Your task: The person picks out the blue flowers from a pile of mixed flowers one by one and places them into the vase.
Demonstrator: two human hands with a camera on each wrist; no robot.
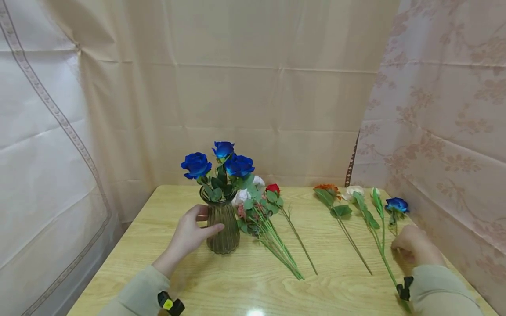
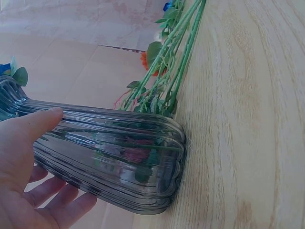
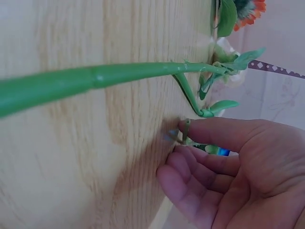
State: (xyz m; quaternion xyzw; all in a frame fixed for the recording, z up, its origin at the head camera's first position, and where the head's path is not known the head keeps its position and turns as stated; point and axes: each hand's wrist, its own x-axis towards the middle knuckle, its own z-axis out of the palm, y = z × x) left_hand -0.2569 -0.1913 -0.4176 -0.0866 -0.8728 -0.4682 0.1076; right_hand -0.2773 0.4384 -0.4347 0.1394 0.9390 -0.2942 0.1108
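Upright on the table, a ribbed dark glass vase (image 1: 227, 235) holds several blue roses (image 1: 239, 166). My left hand (image 1: 189, 231) grips its side, thumb in front and fingers behind; the left wrist view shows the thumb (image 2: 45, 121) on the glass. At the right edge, my right hand (image 1: 418, 246) pinches the stem (image 3: 186, 131) of another blue rose (image 1: 397, 205), whose bloom lies beyond the fingers. Just left of that hand lies a white flower (image 1: 353, 192) with a thick green stem (image 3: 124, 74).
Beside the vase lie white and pink flowers on green stems (image 1: 280, 252) and a red rose (image 1: 272, 188). An orange flower (image 1: 328, 189) lies farther right. Cloth curtains (image 1: 269, 96) stand behind the wooden table (image 1: 336, 289) and at both sides.
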